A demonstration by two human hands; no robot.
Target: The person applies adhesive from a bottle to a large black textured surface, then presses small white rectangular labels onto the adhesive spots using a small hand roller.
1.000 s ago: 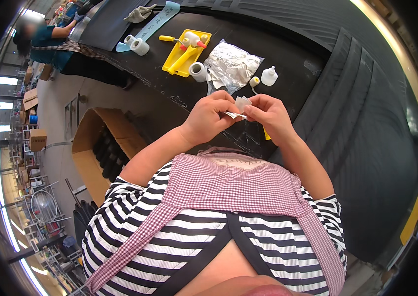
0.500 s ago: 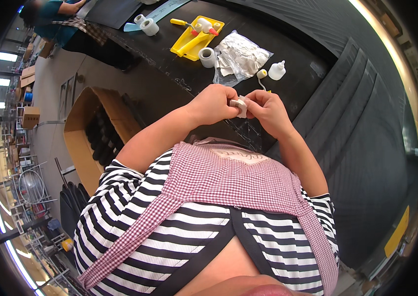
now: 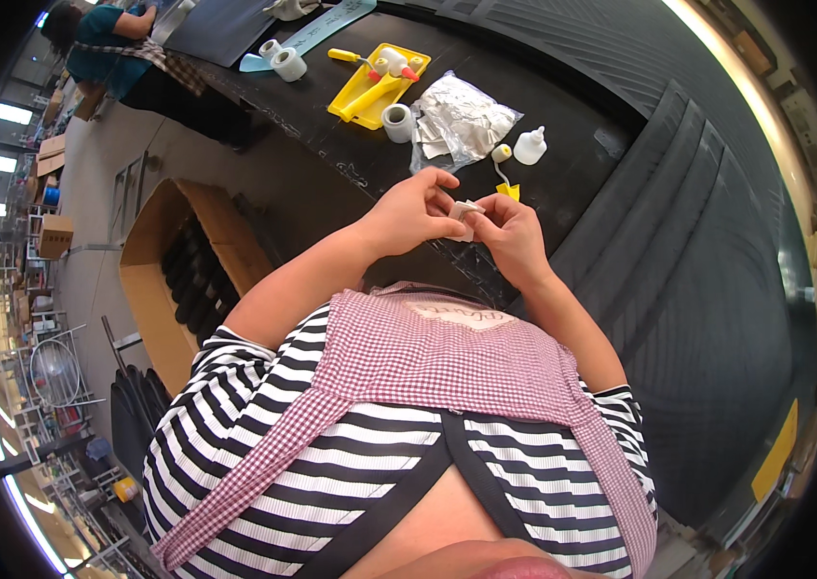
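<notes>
Over the near edge of the black table, my right hand (image 3: 515, 236) pinches a small folded white piece (image 3: 466, 208), which looks like paper or a label. Just left of it is my left hand (image 3: 407, 217), its index finger raised and its thumb apart from the other fingers. The left thumb tip comes up to the lower part of the white piece; whether it presses on it I cannot tell. Beyond my hands lies a clear plastic bag (image 3: 462, 121) of silvery-white pieces. A small roller with a yellow head (image 3: 502, 152) and a white squeeze bottle (image 3: 530, 146) are beside it.
A yellow paint tray (image 3: 370, 111) holding rollers and red-tipped bottles stands farther back, near white rolls (image 3: 397, 123). Black ridged sheets (image 3: 654, 203) are on the right. At left stands an open cardboard box (image 3: 153, 280) with black rolls. Another person (image 3: 129, 58) works at the far left.
My left hand has loosened, with its index finger lifted and its thumb spread away. My right hand keeps its pinch on the white piece. The view has shifted slightly.
</notes>
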